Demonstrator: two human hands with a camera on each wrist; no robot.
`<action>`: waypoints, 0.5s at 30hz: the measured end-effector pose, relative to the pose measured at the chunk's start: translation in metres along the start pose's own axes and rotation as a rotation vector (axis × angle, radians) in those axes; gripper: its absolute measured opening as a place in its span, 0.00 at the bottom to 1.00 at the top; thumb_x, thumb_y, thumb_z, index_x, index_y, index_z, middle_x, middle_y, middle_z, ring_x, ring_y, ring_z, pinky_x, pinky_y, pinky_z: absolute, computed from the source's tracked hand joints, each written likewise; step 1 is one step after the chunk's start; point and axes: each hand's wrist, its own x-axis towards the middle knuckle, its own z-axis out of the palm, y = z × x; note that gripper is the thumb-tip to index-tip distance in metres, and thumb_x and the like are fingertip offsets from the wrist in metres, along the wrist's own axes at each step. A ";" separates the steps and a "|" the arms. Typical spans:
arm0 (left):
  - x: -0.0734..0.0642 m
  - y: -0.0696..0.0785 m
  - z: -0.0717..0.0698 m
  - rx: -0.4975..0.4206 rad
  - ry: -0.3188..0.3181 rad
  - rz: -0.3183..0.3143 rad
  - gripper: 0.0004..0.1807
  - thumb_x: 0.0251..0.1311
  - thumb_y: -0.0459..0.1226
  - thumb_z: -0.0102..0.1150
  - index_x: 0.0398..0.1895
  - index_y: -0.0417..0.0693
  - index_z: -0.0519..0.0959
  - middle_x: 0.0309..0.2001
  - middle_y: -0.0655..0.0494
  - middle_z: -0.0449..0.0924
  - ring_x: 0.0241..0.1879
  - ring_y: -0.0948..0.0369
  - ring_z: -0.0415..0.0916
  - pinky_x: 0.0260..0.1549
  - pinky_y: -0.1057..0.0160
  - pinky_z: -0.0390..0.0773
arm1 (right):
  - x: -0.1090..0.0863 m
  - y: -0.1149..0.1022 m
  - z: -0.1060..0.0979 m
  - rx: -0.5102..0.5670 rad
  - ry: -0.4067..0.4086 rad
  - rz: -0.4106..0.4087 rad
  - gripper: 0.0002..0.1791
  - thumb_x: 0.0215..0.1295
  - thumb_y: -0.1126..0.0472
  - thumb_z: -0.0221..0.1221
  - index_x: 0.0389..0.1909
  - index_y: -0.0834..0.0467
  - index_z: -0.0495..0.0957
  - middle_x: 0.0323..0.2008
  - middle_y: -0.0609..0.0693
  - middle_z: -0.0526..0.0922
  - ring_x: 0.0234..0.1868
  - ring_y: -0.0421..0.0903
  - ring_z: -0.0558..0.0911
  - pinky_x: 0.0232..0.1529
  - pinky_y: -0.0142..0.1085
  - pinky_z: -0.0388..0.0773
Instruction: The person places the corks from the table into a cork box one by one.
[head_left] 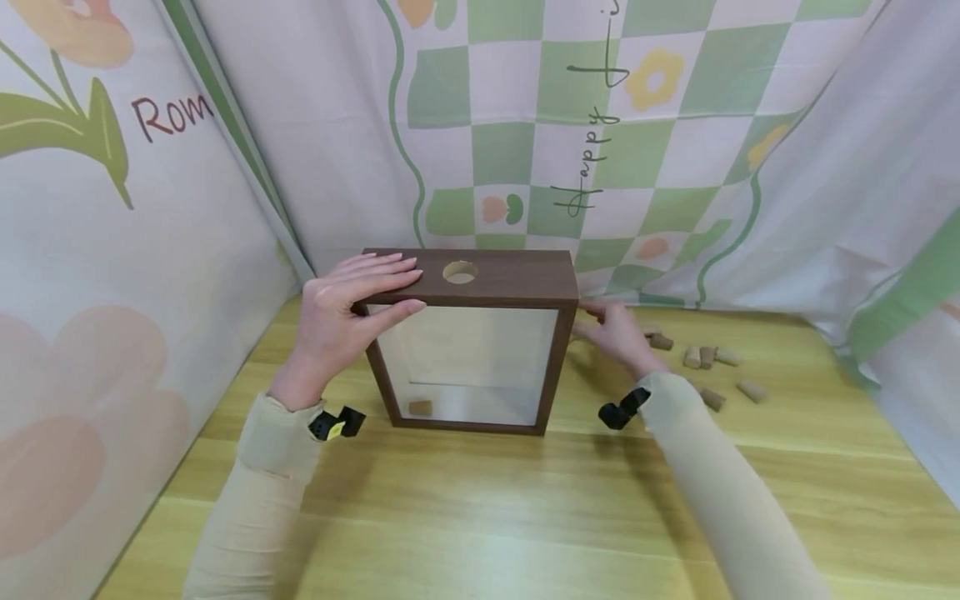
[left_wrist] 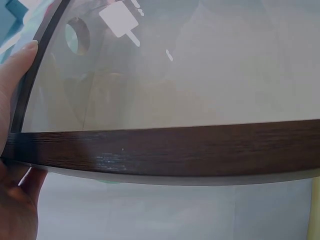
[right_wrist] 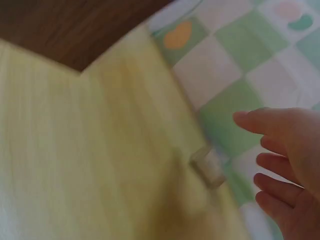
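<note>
A dark brown shadow box (head_left: 495, 279) with a clear front pane and a round hole in its top stands upright on the table. One cork (head_left: 421, 407) lies inside, at the bottom left. My left hand (head_left: 347, 310) grips the box's top left corner, fingers laid over the top and thumb on the front edge; the left wrist view shows the thumb (left_wrist: 20, 65) along the frame. Behind the box's right side, my right hand (head_left: 618, 333) reaches toward the back. Its fingers are loosely bent and hold nothing, close to a cork (right_wrist: 209, 167) near the table's back edge.
Several loose corks (head_left: 707, 357) lie scattered on the wood table (head_left: 480, 508) right of the box. A checkered curtain (head_left: 502, 154) hangs right behind the table, and a white printed curtain (head_left: 135, 275) closes off the left side.
</note>
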 end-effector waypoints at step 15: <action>0.000 0.000 0.001 -0.010 0.001 -0.006 0.21 0.49 0.33 0.80 0.50 0.42 0.89 0.52 0.52 0.86 0.56 0.54 0.82 0.64 0.52 0.72 | 0.009 0.038 0.029 0.099 0.057 0.023 0.23 0.68 0.64 0.65 0.62 0.64 0.79 0.54 0.62 0.84 0.55 0.59 0.81 0.59 0.52 0.76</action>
